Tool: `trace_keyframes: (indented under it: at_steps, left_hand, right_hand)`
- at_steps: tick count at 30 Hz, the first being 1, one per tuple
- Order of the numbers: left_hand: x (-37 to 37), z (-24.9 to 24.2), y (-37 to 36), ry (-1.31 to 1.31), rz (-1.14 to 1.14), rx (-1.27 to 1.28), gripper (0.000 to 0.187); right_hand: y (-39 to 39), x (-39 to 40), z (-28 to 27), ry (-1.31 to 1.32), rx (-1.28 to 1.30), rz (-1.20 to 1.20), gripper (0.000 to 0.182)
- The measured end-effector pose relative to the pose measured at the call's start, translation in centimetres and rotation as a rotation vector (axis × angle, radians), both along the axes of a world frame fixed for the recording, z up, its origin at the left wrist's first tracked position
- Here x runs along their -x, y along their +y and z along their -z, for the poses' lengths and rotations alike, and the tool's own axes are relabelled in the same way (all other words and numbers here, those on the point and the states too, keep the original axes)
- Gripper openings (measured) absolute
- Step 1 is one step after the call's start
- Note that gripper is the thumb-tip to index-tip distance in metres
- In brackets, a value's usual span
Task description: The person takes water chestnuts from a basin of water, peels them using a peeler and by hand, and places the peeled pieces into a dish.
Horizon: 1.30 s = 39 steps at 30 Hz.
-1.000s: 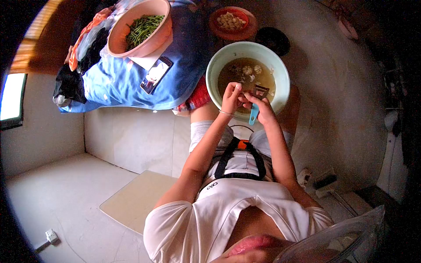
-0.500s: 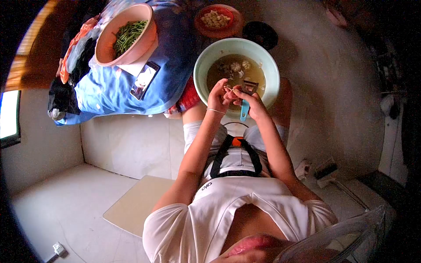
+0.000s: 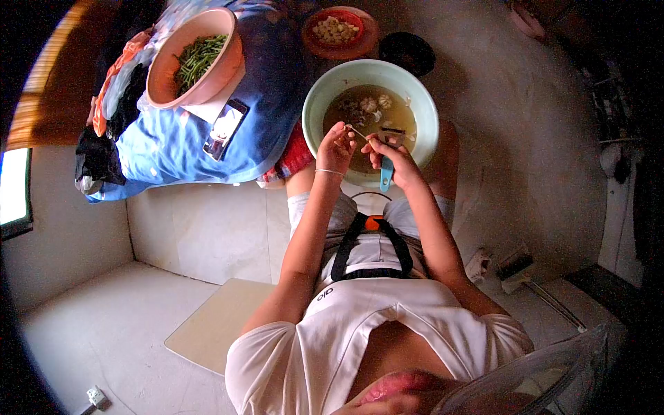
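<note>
Over a pale green basin (image 3: pixel 312 104) of cloudy water, both of my hands are close together. My right hand (image 3: pixel 398 160) grips a peeler (image 3: pixel 386 176) by its light blue handle, with the wide head out over the water. Something thin and pale, perhaps a strip of garlic skin, stretches between my fingertips. My left hand (image 3: pixel 335 151) is closed in a pinch at its other end; whether a clove is also in those fingers is too small to tell. Whitish garlic bulbs (image 3: pixel 369 104) and loose bits lie in the water beyond my hands.
A red bowl (image 3: pixel 361 29) of pale peeled cloves stands behind the basin, beside a black round dish (image 3: pixel 407 54). On the blue cloth (image 3: pixel 270 131) to the left are a pink basin (image 3: pixel 155 76) of green beans and a phone (image 3: pixel 226 129). A brush (image 3: pixel 515 266) lies at right.
My left hand has drawn slightly left, away from the right, and the pale strip between them shows longer. The peeler's head has tipped so that less of it shows.
</note>
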<state>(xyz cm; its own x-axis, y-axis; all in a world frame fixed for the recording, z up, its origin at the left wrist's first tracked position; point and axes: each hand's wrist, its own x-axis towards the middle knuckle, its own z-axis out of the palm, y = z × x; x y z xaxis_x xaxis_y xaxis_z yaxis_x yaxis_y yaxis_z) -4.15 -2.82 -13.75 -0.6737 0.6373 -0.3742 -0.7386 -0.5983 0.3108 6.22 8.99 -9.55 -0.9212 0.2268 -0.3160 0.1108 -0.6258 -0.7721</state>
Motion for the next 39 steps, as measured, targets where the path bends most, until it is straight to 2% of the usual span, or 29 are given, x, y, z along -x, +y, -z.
trace_keyframes:
  at_steps: [5, 12, 14, 19, 25, 31, 34, 36, 38, 39]
  left_hand:
    - [0.0, -0.2, -0.1, -0.001, -0.033, 0.056, 0.022]
    - [0.3, -0.6, -0.9, 0.037, -0.011, -0.017, 0.027]
    - [0.2, -1.3, -1.0, 0.032, -0.018, -0.065, 0.026]
    - [0.3, -2.2, -1.2, 0.108, -0.009, -0.124, 0.026]
    - [0.4, -2.2, -1.2, 0.151, -0.04, -0.041, 0.026]
    - [0.5, -1.5, -0.7, 0.287, -0.014, 0.233, 0.019]
    - [0.8, -0.7, -0.4, 0.744, 0.042, 0.505, 0.017]
    - [1.1, 0.8, 0.0, 0.818, 0.085, 0.579, 0.015]
    - [1.3, 1.3, 0.2, 0.923, 0.147, 0.726, 0.015]
    - [1.4, 1.6, 0.3, 0.923, 0.149, 0.724, 0.015]
  right_hand:
    - [0.1, -0.1, -0.3, -0.044, 0.03, -0.029, 0.02]
    - [0.3, -0.3, -0.3, -0.015, 0.067, -0.069, 0.015]
    - [0.4, -0.3, -1.4, 0.073, 0.062, -0.084, 0.014]
    - [0.2, -0.6, -3.4, 0.082, -0.037, -0.031, 0.016]
    - [0.2, -0.8, -4.2, 0.095, -0.059, 0.011, 0.017]
    - [0.3, -0.8, -4.5, 0.076, -0.058, 0.001, 0.017]
    - [0.1, -0.7, -4.5, 0.023, -0.085, 0.051, 0.018]
    - [0.4, -0.7, -3.9, -0.018, -0.127, 0.095, 0.02]
    - [1.3, -0.7, -2.6, -0.07, -0.324, 0.088, 0.023]
    - [1.7, -0.8, -1.9, -0.07, -0.325, 0.09, 0.023]
